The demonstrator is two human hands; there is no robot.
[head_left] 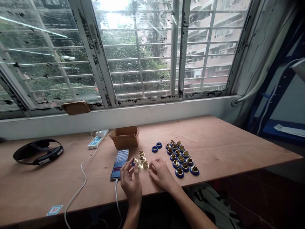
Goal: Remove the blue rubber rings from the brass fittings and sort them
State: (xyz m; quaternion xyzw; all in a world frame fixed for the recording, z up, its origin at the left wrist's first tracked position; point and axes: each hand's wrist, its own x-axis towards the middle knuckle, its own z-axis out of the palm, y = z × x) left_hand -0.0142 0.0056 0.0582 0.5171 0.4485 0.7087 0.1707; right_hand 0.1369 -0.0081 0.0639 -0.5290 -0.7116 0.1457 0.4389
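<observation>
My left hand (131, 179) is closed with a blue ring (133, 162) at its fingertips, just right of the phone. My right hand (160, 171) rests low over the table with bent fingers, its fingertips beside a gold piece (145, 165). Whether those fingers hold anything is too small to tell. Several gold pieces lie in a small cluster between my two hands. Two loose blue rings, one of them the nearer ring (154, 149), lie behind my right hand. To its right, several gold pieces seated in blue rings (185, 167) stand in rows.
An open cardboard box (125, 136) stands behind the phone (119, 163). A white cable runs from the power strip (98, 139) to the table's front edge. A black headset (38, 152) lies at the left on the wooden table (214, 143). Windows are behind.
</observation>
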